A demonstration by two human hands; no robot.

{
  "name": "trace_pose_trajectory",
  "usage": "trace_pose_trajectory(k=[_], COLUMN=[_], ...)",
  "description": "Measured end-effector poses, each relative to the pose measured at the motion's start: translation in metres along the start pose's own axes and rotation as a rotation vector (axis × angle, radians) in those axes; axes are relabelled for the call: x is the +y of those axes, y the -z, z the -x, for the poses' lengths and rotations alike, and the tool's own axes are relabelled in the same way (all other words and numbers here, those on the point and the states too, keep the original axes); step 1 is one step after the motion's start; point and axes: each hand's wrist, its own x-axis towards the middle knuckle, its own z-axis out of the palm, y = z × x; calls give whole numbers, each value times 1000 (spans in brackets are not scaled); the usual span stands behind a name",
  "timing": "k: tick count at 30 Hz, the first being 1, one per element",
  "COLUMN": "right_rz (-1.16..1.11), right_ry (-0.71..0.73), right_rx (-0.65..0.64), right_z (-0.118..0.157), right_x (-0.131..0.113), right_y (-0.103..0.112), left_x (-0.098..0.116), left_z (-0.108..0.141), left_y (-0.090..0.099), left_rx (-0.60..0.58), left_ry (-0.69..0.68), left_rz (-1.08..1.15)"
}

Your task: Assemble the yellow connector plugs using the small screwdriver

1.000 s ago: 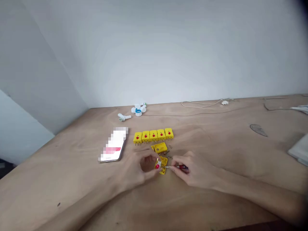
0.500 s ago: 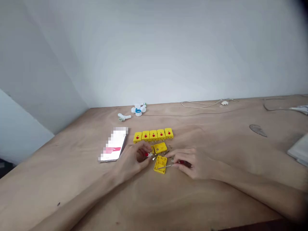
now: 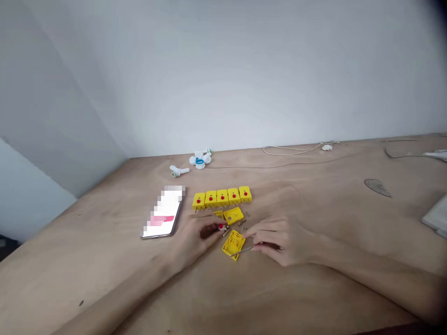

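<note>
Left hand (image 3: 199, 236): pinching red-dotted piece (image 3: 221, 226), mostly hidden by fingers.
Right hand (image 3: 275, 244): grasping screwdriver (image 3: 245, 250), handle hidden; steel tip over yellow plastic housing (image 3: 233, 245).

The plywood worktop (image 3: 296, 186) carries a row of five yellow connectors (image 3: 222, 197) with red dots, their metal pins pointing toward the person. Just below lie two open yellow housing halves (image 3: 233, 245) and scattered brass screws (image 3: 243, 223). To the left rests a phone (image 3: 162, 213), its screen blurred. Farther back sit white plastic fittings (image 3: 199, 159), one with a blue ring, and a pale cord (image 3: 293, 149). A dark oval knot (image 3: 377, 187) marks the wood at right.
</note>
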Motion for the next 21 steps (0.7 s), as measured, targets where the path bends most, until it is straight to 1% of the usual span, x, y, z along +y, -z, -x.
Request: trace_pose_trajectory(k=[3, 6, 9, 11, 14, 16, 21], right_rz=[19, 29, 48, 20, -59, -90, -127], right_ry=[51, 69, 62, 66, 84, 95, 63], right_rx=[28, 33, 6, 1, 22, 44, 62], right_z=[0, -1, -3, -5, -8, -10, -10], right_x=[-1, -1, -1, -1, -1, -2, -2], right_y=[-1, -1, -1, -1, 0, 0, 0], left_x=[0, 0, 0, 1, 1, -1, -3], left_z=[0, 0, 0, 0, 0, 0, -1], left_y=[-1, 0, 2, 4, 4, 2, 0], left_rx=[-12, -26, 28, 50, 27, 35, 56], left_ry=[-37, -24, -10, -19, -14, -2, -40], left_rz=[13, 28, 40, 27, -1, -10, -20])
